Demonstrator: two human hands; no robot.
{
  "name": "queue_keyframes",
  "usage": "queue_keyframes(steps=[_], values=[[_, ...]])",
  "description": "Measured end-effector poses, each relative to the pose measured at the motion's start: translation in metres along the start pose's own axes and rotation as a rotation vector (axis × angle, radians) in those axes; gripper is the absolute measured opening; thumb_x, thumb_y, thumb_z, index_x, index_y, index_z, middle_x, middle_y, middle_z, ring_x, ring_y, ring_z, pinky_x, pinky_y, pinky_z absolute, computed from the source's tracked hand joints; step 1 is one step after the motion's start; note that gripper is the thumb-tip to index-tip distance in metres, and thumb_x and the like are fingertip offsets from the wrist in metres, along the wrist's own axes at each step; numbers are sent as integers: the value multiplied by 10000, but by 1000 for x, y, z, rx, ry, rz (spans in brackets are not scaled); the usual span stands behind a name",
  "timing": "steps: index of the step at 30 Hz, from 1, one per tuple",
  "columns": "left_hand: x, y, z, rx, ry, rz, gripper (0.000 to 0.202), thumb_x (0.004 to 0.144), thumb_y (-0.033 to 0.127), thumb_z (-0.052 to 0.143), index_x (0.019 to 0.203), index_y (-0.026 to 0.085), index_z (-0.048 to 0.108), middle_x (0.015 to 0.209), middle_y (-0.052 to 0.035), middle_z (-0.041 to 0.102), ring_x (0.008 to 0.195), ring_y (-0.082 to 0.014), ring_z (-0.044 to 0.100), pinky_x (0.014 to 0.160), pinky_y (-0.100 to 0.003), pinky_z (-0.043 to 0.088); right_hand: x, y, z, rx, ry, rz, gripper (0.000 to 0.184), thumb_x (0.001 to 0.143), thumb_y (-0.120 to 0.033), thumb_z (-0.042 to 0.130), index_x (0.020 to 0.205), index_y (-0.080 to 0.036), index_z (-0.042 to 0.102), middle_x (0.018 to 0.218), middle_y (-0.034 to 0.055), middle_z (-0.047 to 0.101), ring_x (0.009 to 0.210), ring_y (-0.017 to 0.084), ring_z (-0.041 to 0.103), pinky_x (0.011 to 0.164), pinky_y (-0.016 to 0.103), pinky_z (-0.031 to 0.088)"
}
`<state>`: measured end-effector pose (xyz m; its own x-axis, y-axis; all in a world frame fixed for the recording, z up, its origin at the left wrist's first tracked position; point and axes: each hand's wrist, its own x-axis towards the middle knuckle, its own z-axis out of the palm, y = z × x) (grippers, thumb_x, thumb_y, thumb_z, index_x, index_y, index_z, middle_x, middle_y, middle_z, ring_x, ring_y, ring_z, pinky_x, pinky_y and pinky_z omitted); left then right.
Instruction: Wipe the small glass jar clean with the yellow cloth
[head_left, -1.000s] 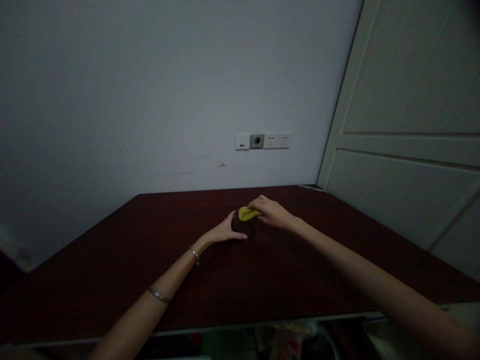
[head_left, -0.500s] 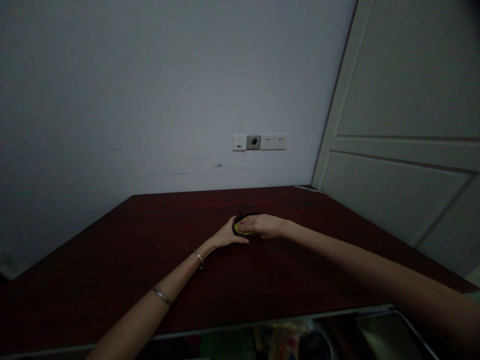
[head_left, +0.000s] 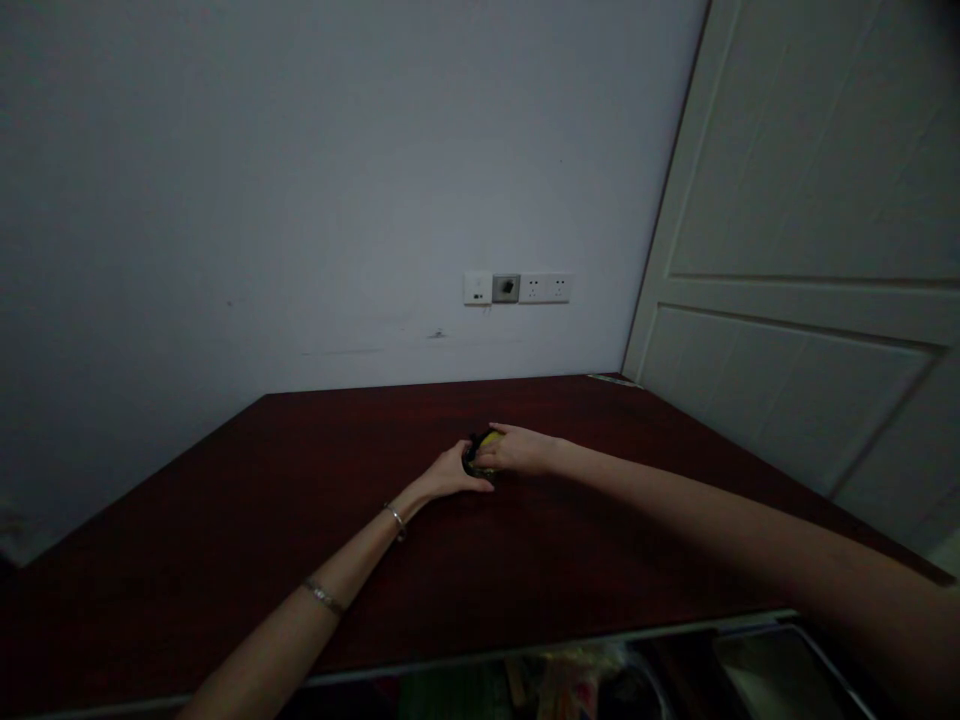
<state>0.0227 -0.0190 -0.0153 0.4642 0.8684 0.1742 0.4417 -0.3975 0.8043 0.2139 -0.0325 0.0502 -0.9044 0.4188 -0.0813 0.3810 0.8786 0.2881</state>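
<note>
A small black-and-yellow object [head_left: 491, 438] is on the dark red tabletop [head_left: 337, 450], mostly covered by my hands; its kind cannot be made out. My left hand [head_left: 452, 473] curves round its left side, with the thumb in front and the fingers behind. From the right, my right hand [head_left: 523, 450] reaches over it, fingers bent down against the yellow part. Two silver bracelets [head_left: 396, 522] circle my left wrist and forearm.
An open drawer or compartment [head_left: 517, 690] full of assorted things lies below the table's front edge. Behind the table is a pale wall [head_left: 337, 200] with sockets [head_left: 545, 288]. A white panelled door [head_left: 795, 380] stands on the right.
My right hand has shifted slightly left and its fingers have curled further over the black-and-yellow object. My left hand stays at its left side.
</note>
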Motion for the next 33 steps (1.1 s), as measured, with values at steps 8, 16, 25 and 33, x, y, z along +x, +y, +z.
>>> queue_keyframes(steps=[8,16,25,33], values=[[-2,2,-2,13,-4,-4,841,443,424,814,1152,117,481,1114,-122,603,1026,-265,565,880,-349,435,11,-8,-20,110,-158,181,430,709,-186,580,1132,-244,534,1086,100,633,926,247,631,658,298,489],[-4,7,-1,-7,7,-15,774,442,432,811,1078,119,500,1033,-101,621,961,-251,582,803,-330,459,27,-16,-42,230,-275,343,326,667,-258,569,951,-135,669,885,146,697,733,267,670,564,300,486],[-2,5,1,66,58,-24,814,421,465,805,1098,128,506,1064,-96,616,977,-272,577,826,-344,453,46,-12,-40,399,-202,484,303,617,-214,516,785,-35,694,805,202,692,684,253,655,508,251,439],[-5,4,-1,54,61,-42,797,416,478,800,1075,129,518,1050,-99,627,964,-270,587,833,-345,449,45,8,-27,732,-143,556,160,598,-164,477,605,-85,615,507,2,533,429,76,440,395,180,315]])
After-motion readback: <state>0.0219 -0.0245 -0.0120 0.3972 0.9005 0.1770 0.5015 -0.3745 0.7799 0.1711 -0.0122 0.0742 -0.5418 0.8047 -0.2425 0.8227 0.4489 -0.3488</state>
